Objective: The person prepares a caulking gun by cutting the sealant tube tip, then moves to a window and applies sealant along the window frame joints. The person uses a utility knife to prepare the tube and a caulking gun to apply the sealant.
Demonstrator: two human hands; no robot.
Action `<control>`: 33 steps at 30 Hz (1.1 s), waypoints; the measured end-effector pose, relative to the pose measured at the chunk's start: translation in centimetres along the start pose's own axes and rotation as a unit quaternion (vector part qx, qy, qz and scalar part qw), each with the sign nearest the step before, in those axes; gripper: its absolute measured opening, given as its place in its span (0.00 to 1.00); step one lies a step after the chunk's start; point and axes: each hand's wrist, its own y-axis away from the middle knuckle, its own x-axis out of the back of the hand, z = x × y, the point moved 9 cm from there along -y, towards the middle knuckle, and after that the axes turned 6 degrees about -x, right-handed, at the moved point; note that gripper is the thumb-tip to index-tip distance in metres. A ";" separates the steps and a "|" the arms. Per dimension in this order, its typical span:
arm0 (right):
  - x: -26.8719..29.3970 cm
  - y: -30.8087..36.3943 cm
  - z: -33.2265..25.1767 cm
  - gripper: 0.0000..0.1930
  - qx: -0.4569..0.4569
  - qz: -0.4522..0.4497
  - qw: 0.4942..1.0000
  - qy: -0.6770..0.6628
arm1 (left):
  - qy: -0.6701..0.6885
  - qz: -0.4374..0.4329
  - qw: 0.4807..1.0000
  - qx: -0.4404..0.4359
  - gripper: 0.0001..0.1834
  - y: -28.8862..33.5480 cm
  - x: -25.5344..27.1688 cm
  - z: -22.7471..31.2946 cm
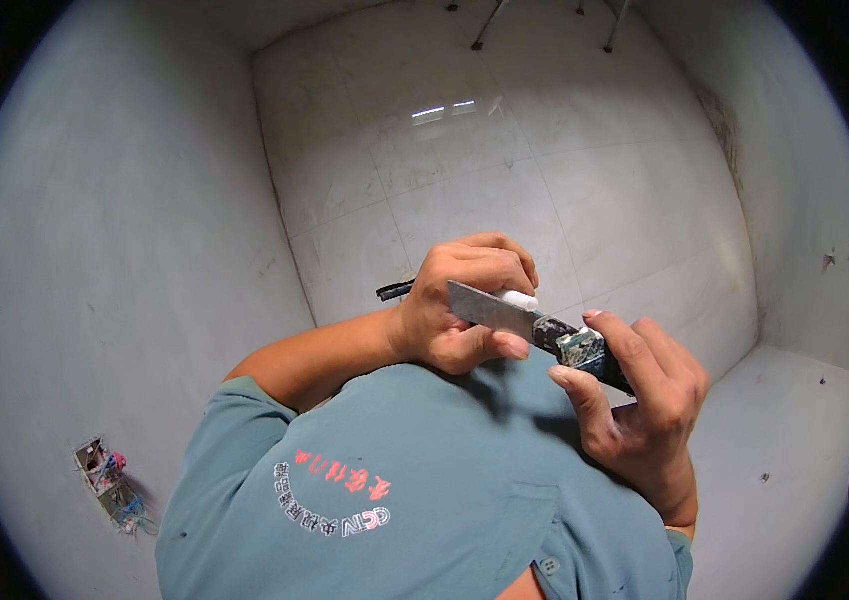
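Pinching a flat-bladed tool (547, 331) by its dark handle (606, 366), my right hand (652, 388) holds the blade (484, 308) just beside a white rod (517, 299), which my curled left hand (432, 312) grips above the tiled floor (464, 195).

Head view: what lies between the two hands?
The head view shows a metal blade and its dark handle between right hand and left hand, plus a white cylinder end.
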 end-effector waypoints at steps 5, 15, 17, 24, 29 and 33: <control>0.2 -0.2 -0.3 0.22 0.011 0.003 1.000 -0.002 | -0.006 0.018 1.000 -0.005 0.37 0.2 0.3 0.2; 0.2 -0.9 0.0 0.20 -0.004 -0.007 1.000 -0.007 | -0.012 0.022 1.000 -0.010 0.32 0.0 0.8 0.2; 0.4 -0.8 -0.1 0.20 0.003 -0.003 1.000 0.003 | -0.011 0.018 1.000 -0.014 0.31 -0.1 0.9 0.2; 0.6 -0.4 0.2 0.19 -0.009 0.008 1.000 0.013 | 0.000 0.015 1.000 -0.001 0.28 -0.3 0.6 0.1; 0.5 -0.1 0.3 0.18 -0.014 0.014 1.000 0.005 | 0.003 0.013 1.000 0.006 0.25 -0.2 0.7 0.0; 0.9 0.0 1.4 0.17 -0.058 0.075 0.995 0.045 | -0.005 0.031 0.999 0.037 0.25 0.1 2.1 -0.1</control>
